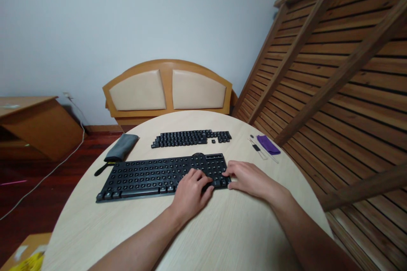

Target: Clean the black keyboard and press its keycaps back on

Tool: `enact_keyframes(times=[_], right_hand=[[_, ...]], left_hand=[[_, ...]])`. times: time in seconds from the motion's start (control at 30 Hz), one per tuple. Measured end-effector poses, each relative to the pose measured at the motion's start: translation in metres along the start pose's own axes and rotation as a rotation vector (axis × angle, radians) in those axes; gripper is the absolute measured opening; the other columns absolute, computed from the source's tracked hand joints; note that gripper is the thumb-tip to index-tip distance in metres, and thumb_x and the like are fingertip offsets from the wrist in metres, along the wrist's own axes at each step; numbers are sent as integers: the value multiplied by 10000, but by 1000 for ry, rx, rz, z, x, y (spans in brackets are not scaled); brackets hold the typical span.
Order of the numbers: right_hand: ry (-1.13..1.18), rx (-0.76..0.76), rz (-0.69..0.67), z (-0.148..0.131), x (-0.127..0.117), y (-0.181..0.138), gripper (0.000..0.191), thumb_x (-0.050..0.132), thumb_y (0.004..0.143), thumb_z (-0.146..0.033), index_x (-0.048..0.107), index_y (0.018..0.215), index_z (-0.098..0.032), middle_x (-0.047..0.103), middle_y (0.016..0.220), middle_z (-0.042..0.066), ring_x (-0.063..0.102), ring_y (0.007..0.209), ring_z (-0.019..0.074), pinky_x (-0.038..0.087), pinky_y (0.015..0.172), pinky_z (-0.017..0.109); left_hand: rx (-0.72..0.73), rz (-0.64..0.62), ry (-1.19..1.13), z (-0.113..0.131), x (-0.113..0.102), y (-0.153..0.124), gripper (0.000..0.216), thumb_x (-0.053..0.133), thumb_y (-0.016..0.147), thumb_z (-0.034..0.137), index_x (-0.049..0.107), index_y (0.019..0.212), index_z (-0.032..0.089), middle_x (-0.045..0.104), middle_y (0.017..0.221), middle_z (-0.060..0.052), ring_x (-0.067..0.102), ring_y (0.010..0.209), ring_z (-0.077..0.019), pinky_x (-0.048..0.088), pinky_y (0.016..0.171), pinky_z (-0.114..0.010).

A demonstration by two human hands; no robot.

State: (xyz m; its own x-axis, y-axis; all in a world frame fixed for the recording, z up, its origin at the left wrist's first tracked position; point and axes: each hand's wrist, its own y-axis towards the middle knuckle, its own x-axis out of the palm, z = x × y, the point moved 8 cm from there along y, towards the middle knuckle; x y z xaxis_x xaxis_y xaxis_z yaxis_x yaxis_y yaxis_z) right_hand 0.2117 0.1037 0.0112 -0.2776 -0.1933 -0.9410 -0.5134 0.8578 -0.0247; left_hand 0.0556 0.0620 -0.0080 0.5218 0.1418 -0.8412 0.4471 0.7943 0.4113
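A black keyboard (140, 178) with most of its keycaps off lies across the wooden table; a few caps remain along its front row. My left hand (192, 190) rests over its right part, thumb and forefinger closed around a dark keycap at the front row, partly hidden by the fingers. At the keyboard's right end, my right hand (248, 178) is curled with thumb and fingers gripping the edge. Behind the keyboard, loose black keycaps (182, 138) are laid out in rows, and a single keycap (213, 141) sits apart from them.
The round table (197, 228) carries a grey cloth pouch (121, 147) at left, a black-handled brush (103, 169) beside it, a wire keycap puller (257, 148) and a folded purple cloth (269, 144) at right. A headboard (168, 89) and slatted wooden panel (330, 63) stand beyond.
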Motion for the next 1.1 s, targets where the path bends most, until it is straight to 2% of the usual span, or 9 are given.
enact_keyframes(times=[0.2, 0.3, 0.4, 0.6, 0.83, 0.9, 0.97, 1.03, 1.1], right_hand=[[108, -106, 48, -5, -5, 2, 189, 672, 847, -376, 741, 948, -231, 709, 987, 44, 651, 913, 216, 466, 792, 299], [110, -121, 66, -3, -5, 6, 178, 592, 901, -312, 738, 841, -229, 706, 881, 36, 643, 829, 196, 458, 758, 295], [104, -105, 67, 4, -4, 7, 133, 608, 861, -255, 721, 795, -227, 697, 828, 21, 626, 755, 177, 447, 697, 275], [52, 65, 39, 46, -10, -2, 107, 620, 750, -182, 714, 728, -228, 713, 777, 15, 625, 690, 177, 410, 617, 263], [-115, 335, 1, 89, -27, -22, 102, 589, 743, -215, 677, 694, -228, 724, 761, 22, 640, 685, 194, 376, 586, 278], [-197, 368, 66, 83, -36, -21, 109, 574, 771, -230, 661, 705, -228, 720, 778, 39, 647, 712, 211, 378, 591, 289], [-223, 315, 185, 65, -43, -15, 149, 537, 838, -265, 662, 767, -227, 720, 820, 59, 658, 777, 230, 418, 636, 305], [-163, 153, 311, 39, -43, -6, 239, 485, 924, -354, 682, 889, -224, 725, 930, 77, 659, 892, 247, 476, 752, 342], [-81, -44, 348, 13, -32, 2, 328, 517, 933, -454, 672, 1110, -225, 698, 1164, 92, 612, 1104, 265, 462, 956, 404]], left_hand=[[-7, -20, 16, -1, 1, 0, 163, 612, 929, 272, 697, 1053, 209, 659, 949, -57, 574, 938, -253, 530, 782, -394], [0, -28, 18, 1, 1, -1, 184, 597, 939, 270, 693, 1081, 203, 662, 959, -62, 579, 936, -252, 530, 784, -400], [32, -44, 22, 5, 3, -2, 243, 573, 956, 274, 665, 1173, 214, 670, 1008, -66, 589, 950, -251, 526, 797, -406], [103, -67, 48, 13, 7, -4, 308, 578, 952, 259, 618, 1257, 234, 659, 1144, -70, 598, 1024, -252, 520, 831, -415], [56, -30, 80, 9, -3, -6, 308, 573, 943, 256, 621, 1246, 225, 634, 1227, -86, 572, 1116, -266, 510, 921, -440], [17, -25, 108, 7, -8, -7, 365, 597, 927, 293, 600, 1284, 219, 607, 1291, -98, 539, 1186, -287, 483, 990, -472], [-29, -29, 149, 1, -13, -9, 457, 633, 897, 354, 572, 1330, 220, 556, 1380, -110, 478, 1281, -321, 430, 1066, -512], [-88, -46, 196, -10, -19, -13, 569, 664, 861, 443, 544, 1373, 227, 472, 1480, -122, 389, 1375, -369, 354, 1125, -565], [-170, -84, 231, -29, -25, -17, 705, 688, 812, 539, 505, 1422, 235, 366, 1565, -134, 289, 1437, -431, 278, 1147, -632]])
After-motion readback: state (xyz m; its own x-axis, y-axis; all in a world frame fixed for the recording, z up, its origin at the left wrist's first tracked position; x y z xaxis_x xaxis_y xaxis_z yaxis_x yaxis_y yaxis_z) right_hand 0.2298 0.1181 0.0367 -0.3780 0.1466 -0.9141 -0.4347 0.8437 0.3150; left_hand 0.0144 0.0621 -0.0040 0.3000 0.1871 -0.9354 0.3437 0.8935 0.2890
